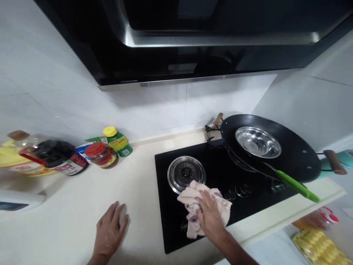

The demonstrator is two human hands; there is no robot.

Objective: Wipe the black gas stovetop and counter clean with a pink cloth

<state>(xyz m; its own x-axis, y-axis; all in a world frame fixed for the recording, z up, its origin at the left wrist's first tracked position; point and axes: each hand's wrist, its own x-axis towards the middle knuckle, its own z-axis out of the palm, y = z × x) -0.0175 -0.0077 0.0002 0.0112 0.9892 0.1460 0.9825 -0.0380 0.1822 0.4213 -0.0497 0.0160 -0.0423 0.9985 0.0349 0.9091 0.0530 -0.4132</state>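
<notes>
My right hand presses down on a crumpled pale pink cloth, its fingers bent over the fabric. The cloth lies on the front left part of the black glass gas stove, against the near edge of the left burner. My left hand rests on the cream countertop left of the stove, fingers open and holding nothing.
A black wok with a steel bowl and a green-handled utensil sits over the right burner. Jars and bottles, including a red-lidded jar, stand at the back left. A dark range hood hangs above.
</notes>
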